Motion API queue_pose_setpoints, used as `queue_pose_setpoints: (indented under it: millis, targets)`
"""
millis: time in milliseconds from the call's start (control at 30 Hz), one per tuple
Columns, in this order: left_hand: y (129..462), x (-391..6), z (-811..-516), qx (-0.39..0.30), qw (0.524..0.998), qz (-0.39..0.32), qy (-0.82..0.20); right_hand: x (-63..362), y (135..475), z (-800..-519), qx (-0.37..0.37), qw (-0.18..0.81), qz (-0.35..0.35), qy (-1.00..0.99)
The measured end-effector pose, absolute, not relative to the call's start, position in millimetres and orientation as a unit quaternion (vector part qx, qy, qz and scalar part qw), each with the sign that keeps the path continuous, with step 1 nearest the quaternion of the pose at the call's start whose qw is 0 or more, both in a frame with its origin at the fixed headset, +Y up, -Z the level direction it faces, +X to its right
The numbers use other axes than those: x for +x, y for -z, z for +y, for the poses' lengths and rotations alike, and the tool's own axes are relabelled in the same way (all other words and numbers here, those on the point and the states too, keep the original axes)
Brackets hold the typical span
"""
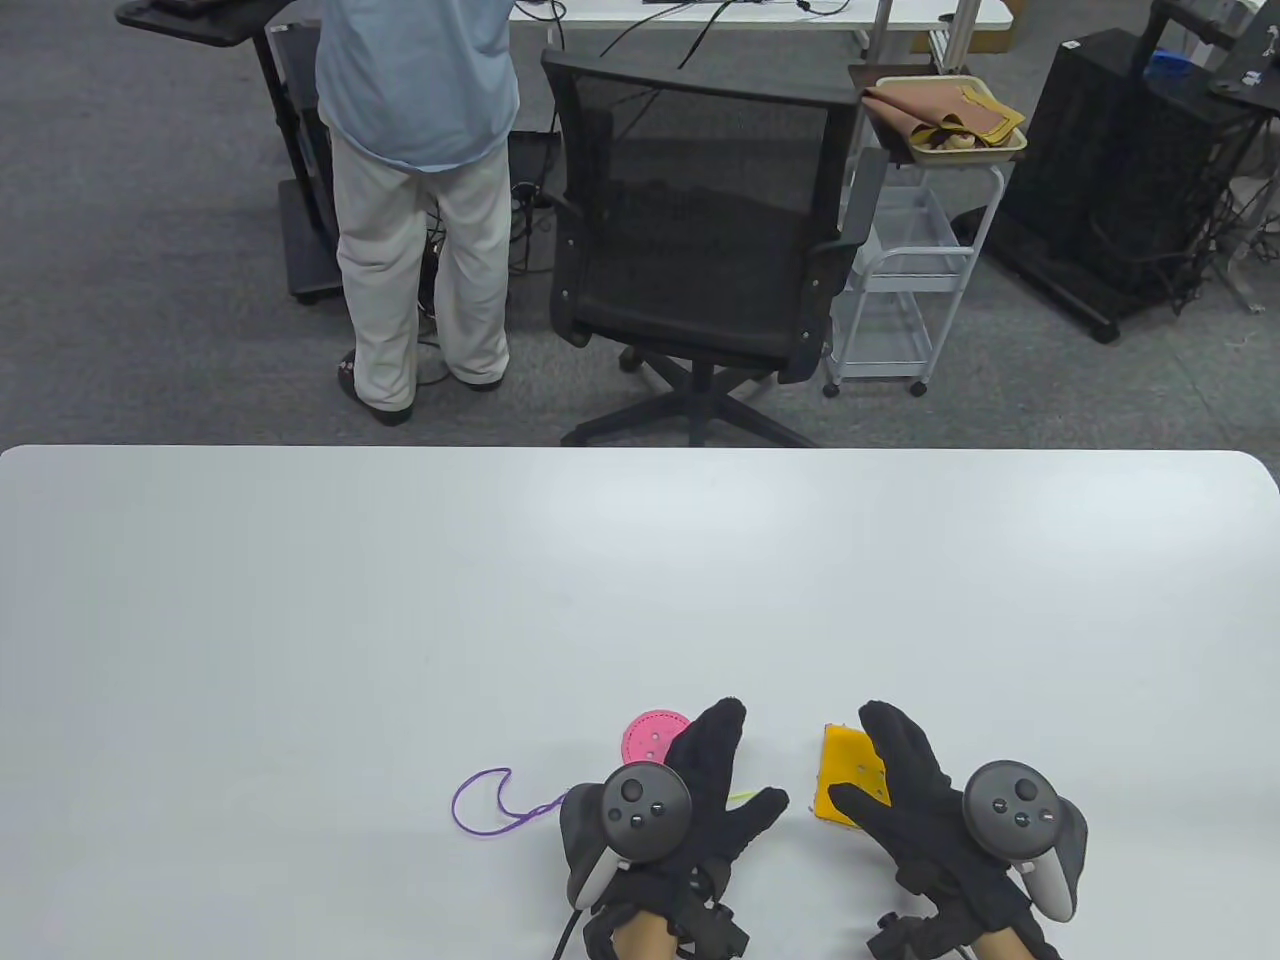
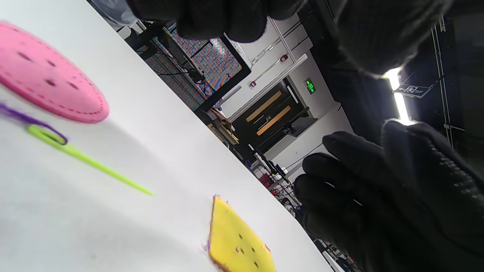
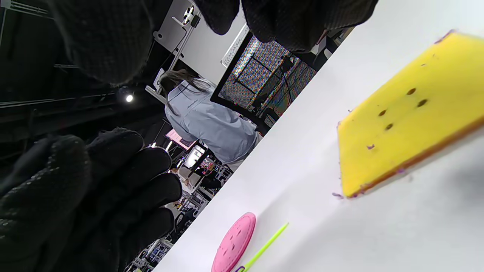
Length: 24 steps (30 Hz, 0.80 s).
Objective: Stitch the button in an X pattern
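A pink round button [image 1: 648, 736] with several holes lies flat on the white table [image 1: 400, 620]. My left hand [image 1: 745, 765] is spread open over its right edge and holds nothing. A green needle [image 2: 94, 162] with purple thread [image 1: 487, 806] lies under that hand; the thread loops out to the left. A yellow felt square [image 1: 848, 778] with several holes lies to the right, with my open, empty right hand [image 1: 868, 765] over its right side. The left wrist view shows the button [image 2: 49, 83] and the square [image 2: 242, 241]. The right wrist view shows the square [image 3: 408, 113], the button [image 3: 232, 241] and the needle [image 3: 264, 245].
Beyond the table's far edge stand a black office chair [image 1: 700, 220], a white cart [image 1: 900, 290] with a tray of cloth, and a person [image 1: 420, 200] with their back turned. The table's near edge is just below my wrists.
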<state>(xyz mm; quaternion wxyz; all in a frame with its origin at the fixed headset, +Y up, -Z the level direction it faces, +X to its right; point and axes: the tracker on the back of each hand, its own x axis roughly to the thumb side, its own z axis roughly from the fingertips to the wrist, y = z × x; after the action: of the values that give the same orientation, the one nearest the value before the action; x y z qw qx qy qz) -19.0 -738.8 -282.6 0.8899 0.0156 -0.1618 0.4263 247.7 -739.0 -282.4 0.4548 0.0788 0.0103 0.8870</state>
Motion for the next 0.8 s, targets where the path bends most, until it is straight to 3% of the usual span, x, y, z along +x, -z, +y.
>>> queue_pose_setpoints:
  millis: [433, 800]
  targets:
    - [282.4, -19.3, -738.5, 0.017, 0.886, -0.161, -0.434, 255.3, 281.7, -729.4, 0.056, 0.426, -0.015, -0.903]
    - [282.7, -20.2, -738.7, 0.015, 0.887, -0.160, -0.432, 283.1, 304.7, -751.1, -0.081, 0.369, 0.053, -0.925]
